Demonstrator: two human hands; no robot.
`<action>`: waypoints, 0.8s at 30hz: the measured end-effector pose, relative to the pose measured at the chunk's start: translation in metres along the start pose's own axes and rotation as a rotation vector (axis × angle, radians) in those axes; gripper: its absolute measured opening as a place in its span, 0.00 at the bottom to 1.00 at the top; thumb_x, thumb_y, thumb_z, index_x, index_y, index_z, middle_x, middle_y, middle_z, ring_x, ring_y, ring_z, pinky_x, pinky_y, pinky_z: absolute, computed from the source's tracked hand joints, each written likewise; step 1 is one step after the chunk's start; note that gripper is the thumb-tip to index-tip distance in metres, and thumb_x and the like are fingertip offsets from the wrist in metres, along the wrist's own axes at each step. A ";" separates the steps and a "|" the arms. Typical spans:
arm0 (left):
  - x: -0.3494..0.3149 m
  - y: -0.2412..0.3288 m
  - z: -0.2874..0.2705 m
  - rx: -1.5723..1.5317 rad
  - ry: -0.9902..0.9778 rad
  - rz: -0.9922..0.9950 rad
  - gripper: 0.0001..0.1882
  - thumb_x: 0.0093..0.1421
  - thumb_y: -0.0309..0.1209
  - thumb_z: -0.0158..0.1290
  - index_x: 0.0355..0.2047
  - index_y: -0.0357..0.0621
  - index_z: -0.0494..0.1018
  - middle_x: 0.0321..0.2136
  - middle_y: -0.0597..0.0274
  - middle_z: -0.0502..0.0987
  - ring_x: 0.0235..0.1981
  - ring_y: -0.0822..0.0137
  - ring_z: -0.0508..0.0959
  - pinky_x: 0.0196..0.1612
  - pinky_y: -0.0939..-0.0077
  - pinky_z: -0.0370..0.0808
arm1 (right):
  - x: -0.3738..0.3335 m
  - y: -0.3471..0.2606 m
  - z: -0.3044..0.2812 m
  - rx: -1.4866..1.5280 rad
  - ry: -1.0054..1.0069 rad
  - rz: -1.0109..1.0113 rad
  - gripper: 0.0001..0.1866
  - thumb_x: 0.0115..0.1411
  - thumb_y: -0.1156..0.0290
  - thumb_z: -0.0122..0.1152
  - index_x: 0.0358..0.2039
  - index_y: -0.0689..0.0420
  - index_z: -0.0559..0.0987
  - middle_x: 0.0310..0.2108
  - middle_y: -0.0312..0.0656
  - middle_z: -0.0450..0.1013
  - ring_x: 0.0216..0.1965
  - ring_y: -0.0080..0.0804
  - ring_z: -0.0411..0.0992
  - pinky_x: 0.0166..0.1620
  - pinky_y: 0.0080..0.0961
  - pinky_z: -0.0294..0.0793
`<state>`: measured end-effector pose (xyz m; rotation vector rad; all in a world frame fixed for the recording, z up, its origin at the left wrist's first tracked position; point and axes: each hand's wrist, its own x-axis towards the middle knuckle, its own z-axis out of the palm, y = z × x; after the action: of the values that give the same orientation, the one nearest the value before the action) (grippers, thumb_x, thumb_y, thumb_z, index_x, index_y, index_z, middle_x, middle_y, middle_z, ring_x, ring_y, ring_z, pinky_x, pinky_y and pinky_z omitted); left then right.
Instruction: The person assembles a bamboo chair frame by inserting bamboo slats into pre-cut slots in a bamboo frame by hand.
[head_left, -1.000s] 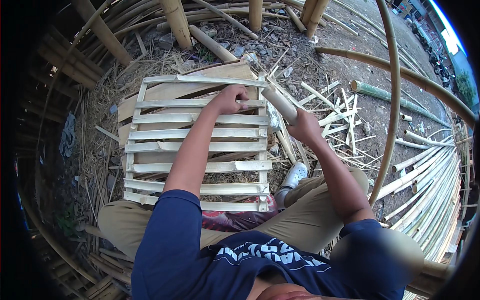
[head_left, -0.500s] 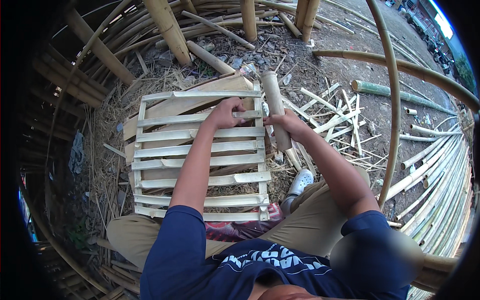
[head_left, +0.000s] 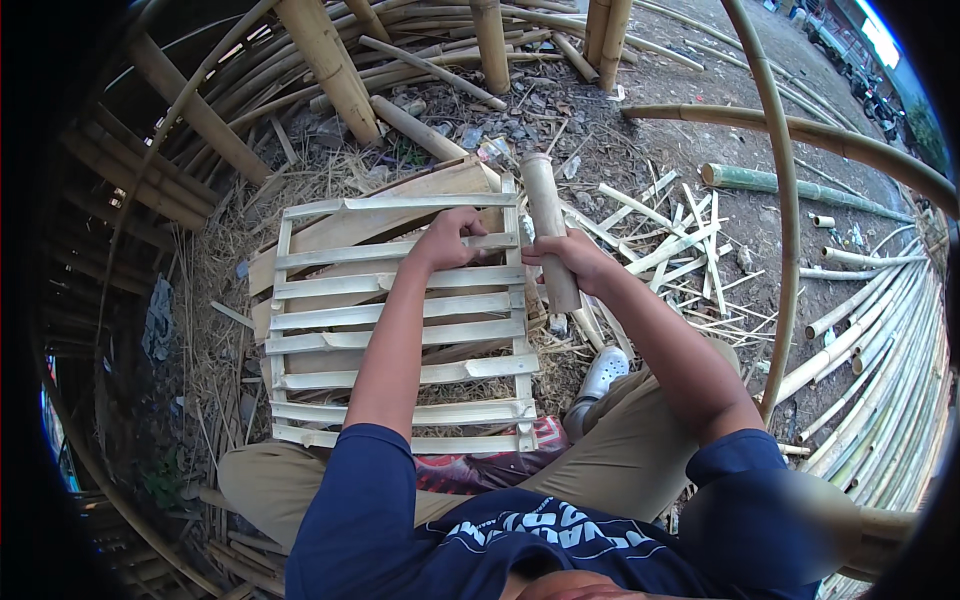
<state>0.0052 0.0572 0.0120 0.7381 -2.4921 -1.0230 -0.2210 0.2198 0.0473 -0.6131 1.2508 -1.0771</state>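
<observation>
Gripping a bamboo tube (head_left: 548,225), right hand (head_left: 565,258) fingers clamped; left hand (head_left: 450,238) pinches a slat (head_left: 400,253) (fingertips hidden).

Pale, matt split-bamboo slats form the rack (head_left: 400,320), the short bamboo tube (head_left: 548,230) looks smooth, and the ground (head_left: 640,110) is rough dirt.

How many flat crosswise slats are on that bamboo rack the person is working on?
8 on the bamboo rack, stacked top to bottom: the top slat farthest away, the third one just below the left hand, the bottom slat by the knees. None looks fully hidden.
</observation>
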 end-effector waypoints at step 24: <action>0.000 0.003 0.003 -0.050 0.051 0.070 0.17 0.42 0.19 0.71 0.31 0.39 0.75 0.39 0.62 0.79 0.42 0.63 0.81 0.47 0.67 0.79 | 0.021 0.010 0.003 -0.005 -0.017 0.063 0.17 0.57 0.70 0.66 0.44 0.64 0.75 0.33 0.43 0.73 0.31 0.35 0.77 0.36 0.34 0.81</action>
<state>0.0024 0.0607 0.0125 0.6493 -2.4221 -1.0251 -0.2159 0.2047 0.0297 -0.5818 1.2506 -1.0152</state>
